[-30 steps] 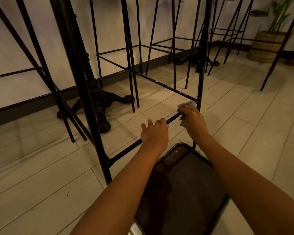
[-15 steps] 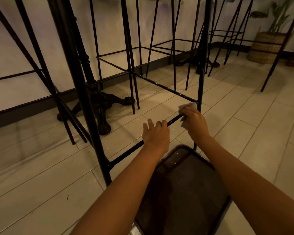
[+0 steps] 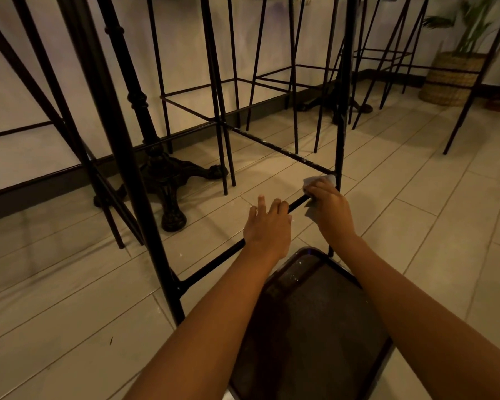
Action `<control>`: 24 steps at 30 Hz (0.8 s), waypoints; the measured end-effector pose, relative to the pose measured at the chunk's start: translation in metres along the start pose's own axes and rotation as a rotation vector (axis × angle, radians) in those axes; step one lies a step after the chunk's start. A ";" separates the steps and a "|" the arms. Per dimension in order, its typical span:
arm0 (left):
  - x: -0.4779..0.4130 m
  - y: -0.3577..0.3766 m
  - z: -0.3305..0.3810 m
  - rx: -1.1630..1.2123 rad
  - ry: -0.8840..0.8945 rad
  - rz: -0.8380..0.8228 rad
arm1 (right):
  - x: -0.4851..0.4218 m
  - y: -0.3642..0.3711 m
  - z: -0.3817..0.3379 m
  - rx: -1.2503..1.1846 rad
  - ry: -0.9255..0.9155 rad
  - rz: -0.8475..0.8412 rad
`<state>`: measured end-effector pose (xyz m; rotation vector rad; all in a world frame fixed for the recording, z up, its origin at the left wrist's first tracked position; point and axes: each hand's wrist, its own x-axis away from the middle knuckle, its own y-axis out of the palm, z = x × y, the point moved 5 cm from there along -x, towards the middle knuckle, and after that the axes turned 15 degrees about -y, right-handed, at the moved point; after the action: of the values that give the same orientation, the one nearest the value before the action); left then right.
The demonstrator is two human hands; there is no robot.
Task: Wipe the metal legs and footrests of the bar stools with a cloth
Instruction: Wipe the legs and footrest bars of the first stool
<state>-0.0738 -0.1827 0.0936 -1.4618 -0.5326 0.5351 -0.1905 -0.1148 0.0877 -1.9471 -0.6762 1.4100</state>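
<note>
While right hand (image 3: 331, 209) gripped cloth (image 3: 321, 180) against footrest (image 3: 214, 262) at its right end, just beside stool leg (image 3: 342, 111), left hand (image 3: 267, 226) rested on same bar, fingers relaxed, holding nothing. Stool on tiled floor (image 3: 416, 226).

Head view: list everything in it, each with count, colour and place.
bar stools: several, black metal, ahead and along the wall
footrest: one, black, nearest stool's front bar
cloth: one, pale grey, at the footrest's right end
table bases: two, black, at the wall
basket: one, tan woven, far right, holding a green plant
flat panel: one, dark brown, bottom centre
floor: pale tiles
left grip: bare hand, resting on the footrest
right grip: bare hand, holding the cloth on the footrest
</note>
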 end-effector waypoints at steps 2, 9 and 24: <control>0.000 -0.001 -0.001 0.039 -0.012 -0.005 | -0.001 0.000 0.006 -0.004 0.021 0.014; 0.000 0.000 -0.002 0.073 -0.008 0.000 | -0.017 -0.003 0.028 0.044 0.055 -0.045; -0.001 0.001 -0.003 0.068 -0.005 0.003 | -0.022 -0.015 0.020 -0.065 0.225 -0.042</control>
<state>-0.0728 -0.1858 0.0929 -1.3974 -0.5114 0.5540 -0.2163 -0.1171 0.1084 -2.0901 -0.6593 1.1341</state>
